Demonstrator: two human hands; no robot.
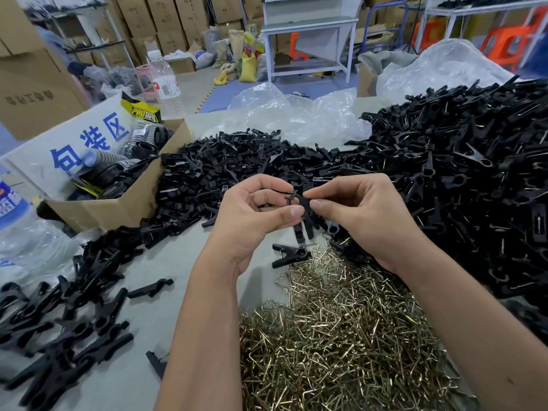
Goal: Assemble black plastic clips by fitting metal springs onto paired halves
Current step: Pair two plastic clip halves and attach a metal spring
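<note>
Black finished clips (462, 161) heap right of the grip, loose halves (213, 173) beyond, springs (335, 327) beneath. Left hand (252, 221) and right hand (364, 215) pinch paired halves (302, 215); spring seemingly unfitted.

The grey table (139, 378) bears black clip halves (237, 161), metal springs (332, 336) and a cardboard box (124, 203).

Left hand (255, 215) and right hand (358, 215) pinching black clip halves (302, 213), springs pile (341, 336) below
</note>
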